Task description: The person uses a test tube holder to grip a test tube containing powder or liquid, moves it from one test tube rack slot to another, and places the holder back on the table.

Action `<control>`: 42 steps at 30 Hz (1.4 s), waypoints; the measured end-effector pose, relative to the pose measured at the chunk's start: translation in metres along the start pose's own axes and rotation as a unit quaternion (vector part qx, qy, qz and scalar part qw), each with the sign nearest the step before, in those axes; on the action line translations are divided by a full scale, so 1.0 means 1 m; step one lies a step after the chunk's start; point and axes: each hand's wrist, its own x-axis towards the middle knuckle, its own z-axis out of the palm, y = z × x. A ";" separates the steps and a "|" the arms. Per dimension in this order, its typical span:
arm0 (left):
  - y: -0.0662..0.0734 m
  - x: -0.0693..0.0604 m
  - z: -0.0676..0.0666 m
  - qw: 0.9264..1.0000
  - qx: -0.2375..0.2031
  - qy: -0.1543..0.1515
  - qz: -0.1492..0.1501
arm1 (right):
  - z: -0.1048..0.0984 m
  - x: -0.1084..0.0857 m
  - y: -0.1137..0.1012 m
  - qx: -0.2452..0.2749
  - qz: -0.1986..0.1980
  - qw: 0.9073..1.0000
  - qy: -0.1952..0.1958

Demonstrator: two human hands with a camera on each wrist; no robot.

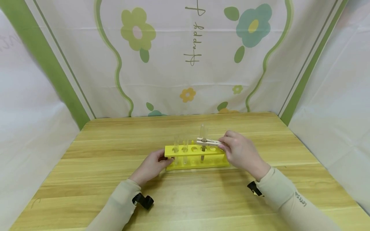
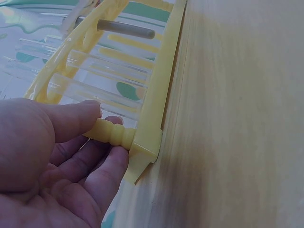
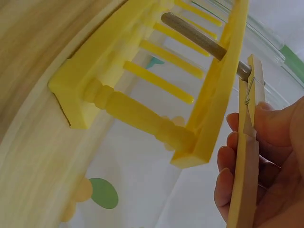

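Observation:
A yellow test tube rack [image 1: 218, 163] stands on the table. My left hand [image 1: 151, 164] grips its left end; in the left wrist view thumb and fingers are around the end post [image 2: 111, 132]. My right hand [image 1: 242, 152] holds a wooden test tube clamp [image 3: 244, 156] by its handle. The clamp's jaws are around a test tube [image 1: 203, 154] with dark grey contents in its lower part. That tube passes through a hole in the rack's top plate, and its bottom hangs above the base. Two clear test tubes [image 1: 176, 141] [image 1: 185, 158] stand in holes at the left.
Yellow pegs [image 3: 159, 81] rise from the base along the rack's back. The wooden table [image 1: 188, 202] extends around it, with a printed floral cloth [image 1: 164, 70] behind and white cloth at both sides. Each wrist carries a black strap mount [image 1: 143, 201].

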 end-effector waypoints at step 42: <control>0.001 0.000 -0.001 1.000 -0.005 -0.004 -0.011 | 0.011 -0.008 0.002 -0.050 -0.037 0.997 0.044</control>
